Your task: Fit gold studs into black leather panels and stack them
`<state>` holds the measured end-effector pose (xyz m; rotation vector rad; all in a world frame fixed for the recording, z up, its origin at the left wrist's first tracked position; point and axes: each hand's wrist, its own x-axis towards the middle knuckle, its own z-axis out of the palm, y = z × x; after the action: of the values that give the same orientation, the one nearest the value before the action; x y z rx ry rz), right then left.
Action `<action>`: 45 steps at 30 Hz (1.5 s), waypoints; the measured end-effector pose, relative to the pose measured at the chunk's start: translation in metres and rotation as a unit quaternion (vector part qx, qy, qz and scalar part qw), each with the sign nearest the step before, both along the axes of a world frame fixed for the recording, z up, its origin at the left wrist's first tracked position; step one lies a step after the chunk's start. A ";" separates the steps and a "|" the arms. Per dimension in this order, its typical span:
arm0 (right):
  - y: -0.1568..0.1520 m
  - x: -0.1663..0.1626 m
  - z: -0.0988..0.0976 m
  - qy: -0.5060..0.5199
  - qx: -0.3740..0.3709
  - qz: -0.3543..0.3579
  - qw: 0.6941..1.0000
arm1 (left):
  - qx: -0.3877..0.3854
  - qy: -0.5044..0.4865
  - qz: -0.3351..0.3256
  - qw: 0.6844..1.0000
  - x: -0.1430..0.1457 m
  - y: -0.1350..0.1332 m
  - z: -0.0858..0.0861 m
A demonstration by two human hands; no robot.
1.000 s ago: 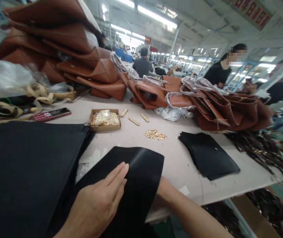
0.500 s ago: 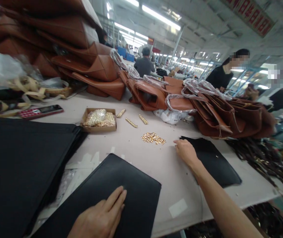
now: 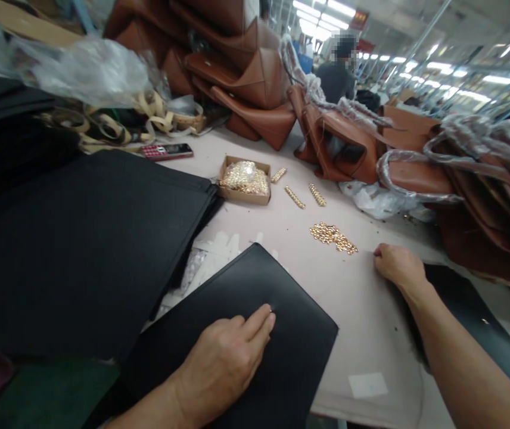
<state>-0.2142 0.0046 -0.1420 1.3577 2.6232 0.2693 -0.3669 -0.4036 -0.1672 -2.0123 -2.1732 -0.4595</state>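
My left hand [image 3: 230,357] lies on a black leather-like panel [image 3: 299,351], its index and middle fingers stretched out side by side. Just at their tips shows a tiny shiny spot; my left thumb is hidden. To the right, my right hand [image 3: 400,265] is closed above the table, fingers curled in. Anything inside it is too small or hidden to make out. Close to its left lies a loose pile of small gold metal pieces [image 3: 333,237]. Another black panel [image 3: 465,310] with a small shiny dot lies partly beneath my right forearm.
A cardboard box [image 3: 246,196] holds bagged gold pieces, with gold strips [image 3: 294,196] beside it. Stacked black panels [image 3: 80,250] cover the left. Brown bags [image 3: 255,77] line the back. A phone [image 3: 168,151] lies near beige straps. A person [image 3: 335,77] sits far behind.
The view has swung left, so the scene sits further right. My left fingertips have slid slightly up the panel, and the shiny spot now shows. My right fingers look more curled.
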 end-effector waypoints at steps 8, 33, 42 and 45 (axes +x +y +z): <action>-0.076 -0.020 0.004 0.211 -0.118 0.059 0.969 | 0.002 -0.024 0.016 1.000 0.002 -0.001 -0.004; -0.243 -0.076 0.016 0.174 -0.361 0.227 0.888 | 0.028 -0.069 -0.002 0.997 0.002 -0.007 -0.009; -0.220 -0.093 0.007 0.156 -0.537 0.091 0.824 | 0.022 -0.085 -0.002 0.996 0.001 -0.009 -0.008; -0.222 -0.097 0.011 0.135 -0.521 0.098 0.837 | 0.020 -0.089 -0.005 0.996 0.001 -0.009 -0.009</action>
<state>-0.3113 -0.2176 -0.1314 0.7375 2.3727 -1.2306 -0.3659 -0.4128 -0.1758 -2.0325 -2.2352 -0.7037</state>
